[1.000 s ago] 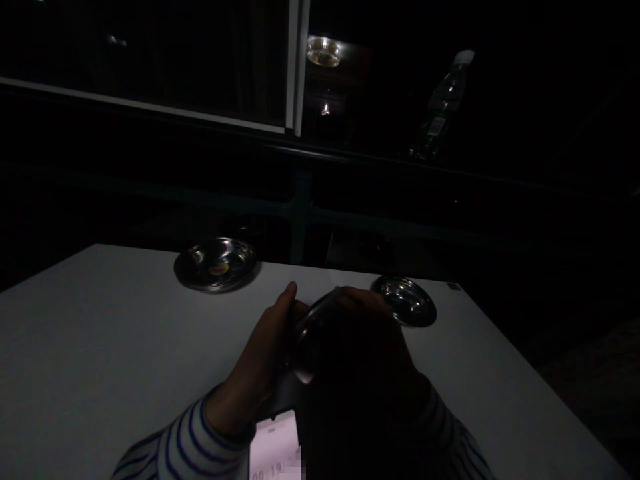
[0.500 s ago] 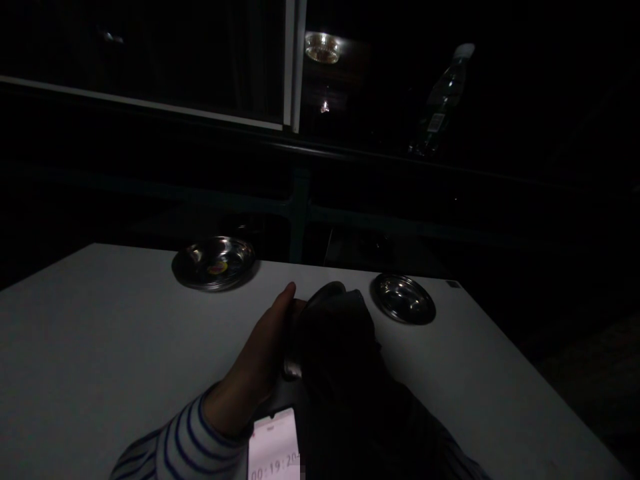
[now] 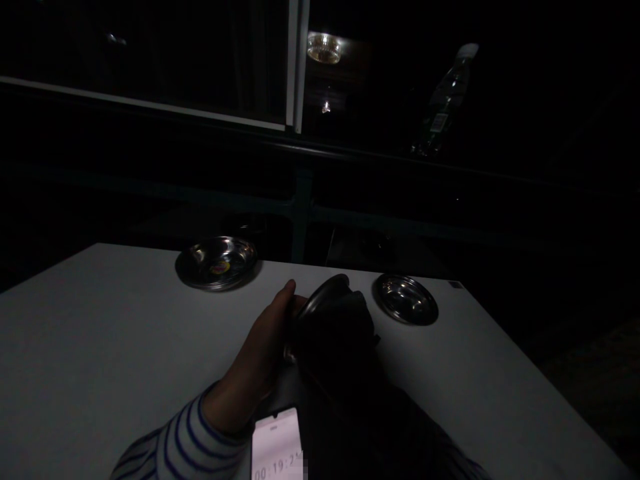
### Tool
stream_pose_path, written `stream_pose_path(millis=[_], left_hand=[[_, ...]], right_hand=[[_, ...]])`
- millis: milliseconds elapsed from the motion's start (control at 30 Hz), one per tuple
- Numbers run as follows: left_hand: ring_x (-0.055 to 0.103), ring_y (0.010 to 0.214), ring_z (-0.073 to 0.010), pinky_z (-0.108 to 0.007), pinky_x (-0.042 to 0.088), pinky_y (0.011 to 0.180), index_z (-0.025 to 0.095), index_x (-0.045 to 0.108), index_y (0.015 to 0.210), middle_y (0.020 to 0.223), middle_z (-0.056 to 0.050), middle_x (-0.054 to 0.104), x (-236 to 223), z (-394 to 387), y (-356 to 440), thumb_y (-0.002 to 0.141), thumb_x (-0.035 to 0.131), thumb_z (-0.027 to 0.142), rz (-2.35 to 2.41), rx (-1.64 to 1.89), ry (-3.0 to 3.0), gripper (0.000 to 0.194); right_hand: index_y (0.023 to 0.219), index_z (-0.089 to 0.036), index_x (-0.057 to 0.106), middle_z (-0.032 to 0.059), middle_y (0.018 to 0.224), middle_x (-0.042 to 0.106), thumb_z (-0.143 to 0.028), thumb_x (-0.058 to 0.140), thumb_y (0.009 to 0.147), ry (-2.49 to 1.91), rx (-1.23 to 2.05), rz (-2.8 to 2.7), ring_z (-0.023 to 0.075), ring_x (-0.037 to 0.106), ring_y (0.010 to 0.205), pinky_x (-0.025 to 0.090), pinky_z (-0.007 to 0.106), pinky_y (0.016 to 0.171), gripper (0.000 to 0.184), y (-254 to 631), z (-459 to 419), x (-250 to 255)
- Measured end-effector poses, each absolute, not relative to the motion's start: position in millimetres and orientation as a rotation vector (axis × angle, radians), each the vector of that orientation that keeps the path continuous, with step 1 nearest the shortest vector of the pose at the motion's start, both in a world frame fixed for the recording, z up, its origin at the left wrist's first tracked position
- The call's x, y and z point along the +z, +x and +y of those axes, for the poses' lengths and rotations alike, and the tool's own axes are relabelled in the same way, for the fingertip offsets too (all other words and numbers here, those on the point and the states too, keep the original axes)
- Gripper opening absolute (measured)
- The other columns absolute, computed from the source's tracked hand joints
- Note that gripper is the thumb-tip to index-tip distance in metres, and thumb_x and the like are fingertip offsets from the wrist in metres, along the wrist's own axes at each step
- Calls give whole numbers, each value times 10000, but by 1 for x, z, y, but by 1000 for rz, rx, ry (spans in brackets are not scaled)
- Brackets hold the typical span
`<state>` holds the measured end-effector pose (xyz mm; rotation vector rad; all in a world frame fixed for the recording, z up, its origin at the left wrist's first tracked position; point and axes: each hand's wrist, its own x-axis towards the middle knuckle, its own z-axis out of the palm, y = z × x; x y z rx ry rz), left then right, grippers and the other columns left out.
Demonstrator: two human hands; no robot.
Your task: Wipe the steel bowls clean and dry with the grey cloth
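My left hand (image 3: 263,343) is closed on the side of a round metal dish (image 3: 324,295), thumb pointing up and away from me. The dish is tilted on edge, and part of its shiny rim shows. Against its right side lies my right hand (image 3: 343,353), in deep shadow. Its fingers are lost in the dark, and a dark, cloth-like shape around them cannot be made out clearly. Below my hands a lit phone (image 3: 277,443) shows a running timer.
On the white table (image 3: 125,360) stand a stack of shiny metal plates (image 3: 217,263) at the back left and a smaller metal dish (image 3: 405,300) at the back right. Beyond the table edge, a clear plastic bottle (image 3: 445,100) stands on a dark ledge near the window frame (image 3: 295,67).
The dish between my hands has tipped, showing more of its rim. My right hand has shifted slightly against it, while my left hand keeps its hold.
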<state>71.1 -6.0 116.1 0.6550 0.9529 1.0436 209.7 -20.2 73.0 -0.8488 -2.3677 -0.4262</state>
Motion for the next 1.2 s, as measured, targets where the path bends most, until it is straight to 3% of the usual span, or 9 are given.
stream_pose_path(millis=[233,467,733,867,1000,1133,1200], left_hand=[[308,355,-61,-207,240,399,163,457,492,389,62,364,111,-5,69,727,495,556,974,1082,690,459],[355,369,-63,-197,295,420,157,491,505,401,52,413,111,-4,69,761,486,496,1003,1106,731,425],[352,375,-64,-194,265,410,154,475,510,415,48,409,111,-2,70,749,498,504,1003,1072,630,425],[363,376,-69,-202,267,408,153,488,507,416,45,417,109,0,70,737,511,512,1004,1066,589,427],[433,418,-88,-217,333,446,156,518,529,457,30,491,107,-2,68,715,559,506,997,1114,661,398],[497,483,-107,-228,377,502,167,569,573,513,18,560,112,-6,65,698,605,464,997,1177,767,324],[508,488,-114,-230,374,497,171,593,584,517,10,575,116,-7,66,689,612,455,985,1188,784,303]], right_hand=[[947,-206,592,78,906,616,-360,431,869,-940,-402,-2252,212,552,829,441,383,711,236,218,-7,80],[1025,-180,564,85,1031,597,-317,472,826,-1058,-280,-2165,239,524,903,432,400,748,259,232,-6,94],[944,-255,601,50,866,626,-323,516,823,-945,-246,-2291,215,572,799,467,390,701,163,217,0,73],[1054,-287,574,57,965,629,-294,547,812,-991,-306,-2281,256,566,922,453,454,793,244,211,-5,50],[1108,-238,553,90,1024,624,-323,581,781,-940,-321,-2290,292,553,970,432,499,840,338,211,-12,54],[985,-209,590,77,875,646,-345,569,773,-920,-286,-2260,254,590,814,488,430,711,253,220,-7,78],[994,-203,570,76,908,631,-344,524,799,-935,-240,-2197,231,582,829,494,388,689,245,228,-4,87]])
